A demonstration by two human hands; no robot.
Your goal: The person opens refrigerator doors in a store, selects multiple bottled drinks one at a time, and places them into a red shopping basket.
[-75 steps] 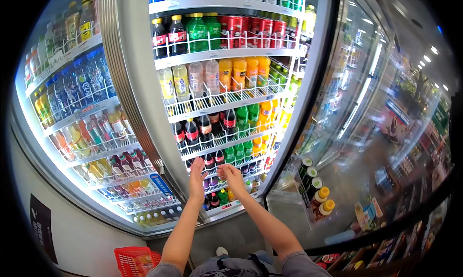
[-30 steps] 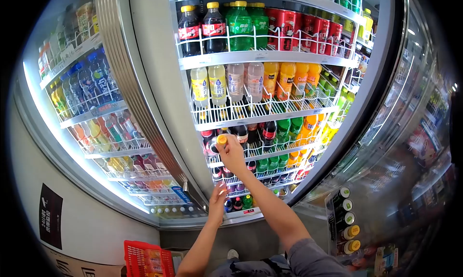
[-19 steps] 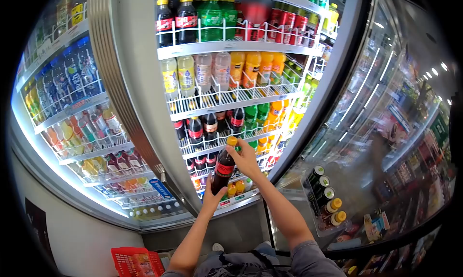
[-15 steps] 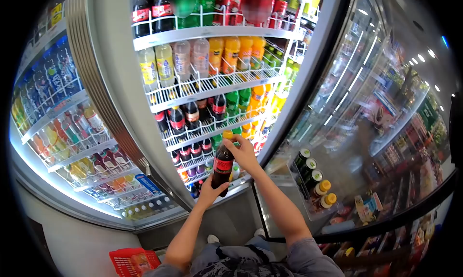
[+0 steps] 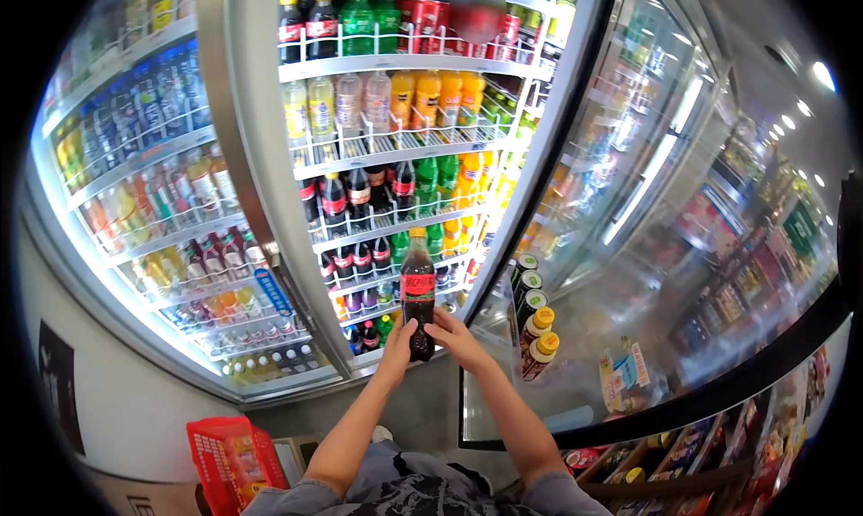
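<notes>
A dark cola bottle with a yellow cap and a red label (image 5: 418,285) stands nearly upright before me. My left hand (image 5: 396,347) grips its lower left side, thumb on the front. From the lower right, my right hand (image 5: 456,338) is closed on the same bottle. Behind it, the lit fridge holds racks of drinks: cola bottles (image 5: 333,195) on a middle shelf, orange drinks (image 5: 427,100) higher up, and red cans (image 5: 429,22) near the top.
The open glass door (image 5: 575,336) spans the right side, with several cans and yellow-capped bottles (image 5: 539,345) in its rack. A second fridge (image 5: 153,165) stands left. A red basket (image 5: 235,462) with packets sits low left. Snack shelves (image 5: 683,453) are at the lower right.
Earlier my hands held nothing, then the right one had a bottle at the shelf. Since then the bottle has come upright, and my right hand has moved from its cap to its lower part.
</notes>
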